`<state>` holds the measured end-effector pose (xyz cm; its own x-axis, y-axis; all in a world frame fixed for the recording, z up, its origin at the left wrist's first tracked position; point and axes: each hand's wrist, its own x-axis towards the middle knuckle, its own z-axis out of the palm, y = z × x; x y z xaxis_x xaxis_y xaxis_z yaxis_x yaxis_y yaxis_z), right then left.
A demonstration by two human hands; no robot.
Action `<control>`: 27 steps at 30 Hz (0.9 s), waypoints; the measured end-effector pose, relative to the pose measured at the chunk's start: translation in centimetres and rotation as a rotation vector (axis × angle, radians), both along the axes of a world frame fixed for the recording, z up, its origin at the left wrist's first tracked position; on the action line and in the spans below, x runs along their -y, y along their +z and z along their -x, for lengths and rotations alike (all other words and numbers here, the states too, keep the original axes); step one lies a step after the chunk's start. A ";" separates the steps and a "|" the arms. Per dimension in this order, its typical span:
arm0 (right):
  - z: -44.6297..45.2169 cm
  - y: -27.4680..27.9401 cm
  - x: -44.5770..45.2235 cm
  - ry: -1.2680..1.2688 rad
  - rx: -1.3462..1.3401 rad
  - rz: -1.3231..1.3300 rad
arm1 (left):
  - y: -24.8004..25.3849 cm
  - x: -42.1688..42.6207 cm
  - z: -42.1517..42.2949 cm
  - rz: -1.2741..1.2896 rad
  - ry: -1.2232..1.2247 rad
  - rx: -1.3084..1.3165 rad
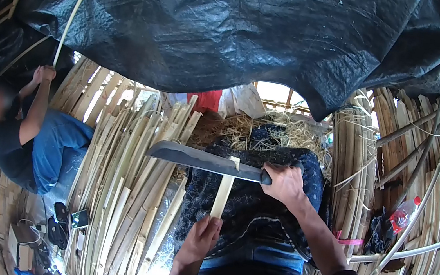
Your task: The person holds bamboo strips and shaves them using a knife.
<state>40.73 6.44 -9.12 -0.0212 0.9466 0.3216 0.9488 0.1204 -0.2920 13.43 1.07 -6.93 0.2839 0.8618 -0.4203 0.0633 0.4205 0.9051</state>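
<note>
My right hand [284,181] is wrapped round the dark handle of a machete [199,159], whose broad blade points left. The blade lies across the upper end of a pale bamboo strip [222,195], with a small curl or chip of material at the contact. Lower down, my left hand [199,239] grips the same strip, fingers closed round it. Beneath both hands, a dark patterned cloth [256,200] covers my lap. The strip's lower end is hidden behind my left hand and forearm.
Long split bamboo strips [131,181] lie to the left, with more bundled slats [351,174] at right. Wood shavings [278,129] heap ahead. A black tarp [219,29] hangs overhead. A co-worker [23,119] sits at left holding a thin strip. A plastic bottle [403,215] lies at right.
</note>
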 end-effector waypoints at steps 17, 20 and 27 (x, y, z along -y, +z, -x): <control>-2.4 -1.0 -0.9 0.053 0.092 -0.367 | 1.2 -1.0 1.0 0.626 -0.303 0.637; -2.5 -1.8 -0.9 0.123 0.057 -0.234 | 1.9 -1.2 0.4 0.488 -0.190 0.486; 0.3 -2.2 1.6 0.219 -0.018 0.007 | 0.9 -1.1 1.5 0.454 -0.147 0.345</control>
